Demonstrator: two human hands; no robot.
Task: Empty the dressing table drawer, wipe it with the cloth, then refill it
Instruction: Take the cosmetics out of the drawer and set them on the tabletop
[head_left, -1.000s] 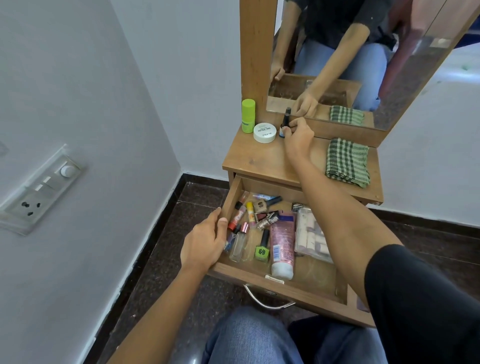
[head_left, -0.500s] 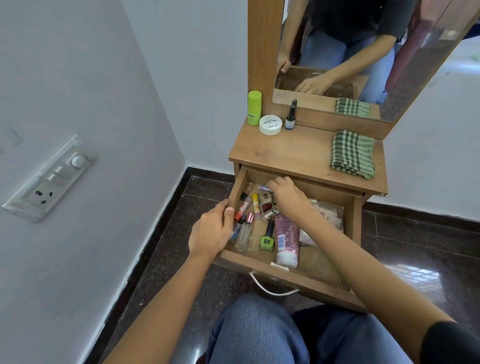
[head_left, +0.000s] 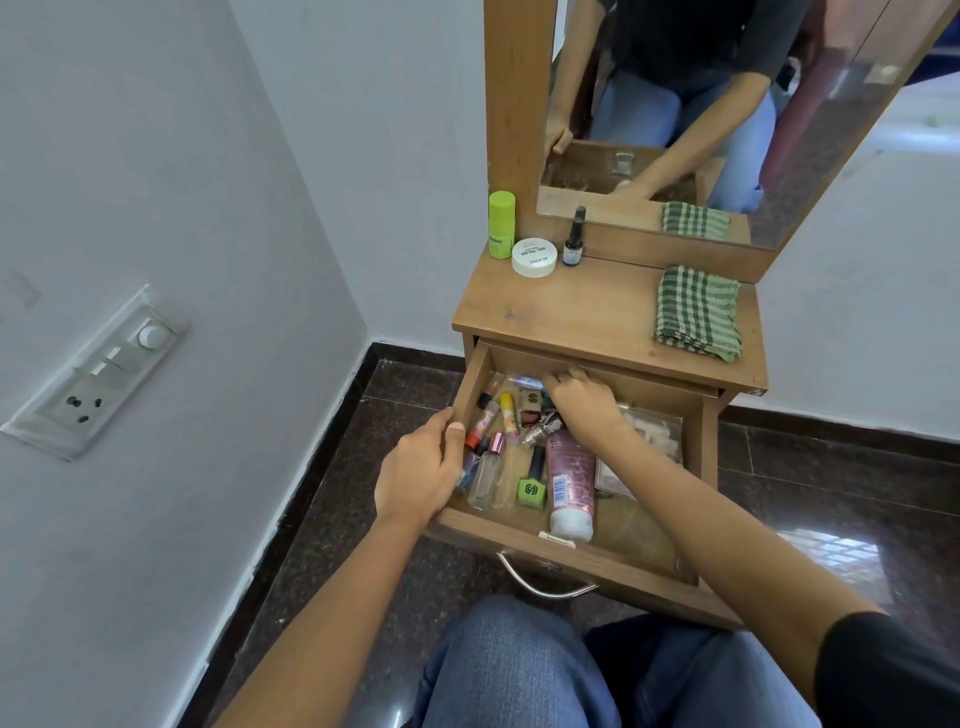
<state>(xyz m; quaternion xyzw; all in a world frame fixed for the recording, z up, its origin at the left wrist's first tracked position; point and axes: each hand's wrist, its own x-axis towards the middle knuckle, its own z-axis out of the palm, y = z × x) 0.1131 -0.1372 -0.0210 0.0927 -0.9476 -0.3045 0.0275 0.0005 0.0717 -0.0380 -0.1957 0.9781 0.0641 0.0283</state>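
Wooden drawer (head_left: 623, 565) hangs pulled far out, crammed with cosmetics. Left hand (head_left: 423, 470) grips its side wall. Right hand (head_left: 584, 402) digs among small bottles (head_left: 532, 399) at the back, and I can't tell whether it has caught one. A careless rake could topple glass or spill polish. Green checked cloth (head_left: 696, 312) lies folded on the wooden tabletop (head_left: 571, 312).

I see a switch panel (head_left: 96, 371) on the grey left wall (head_left: 182, 156): three-pin socket (head_left: 83, 408) at its low end, round dial (head_left: 150, 335) at its top end. Floor (head_left: 831, 478) is dark polished stone, with black skirting (head_left: 322, 467) along the wall foot. Bright glare patch (head_left: 831, 556) on the floor at right. Wood-framed mirror (head_left: 675, 104) at the back.
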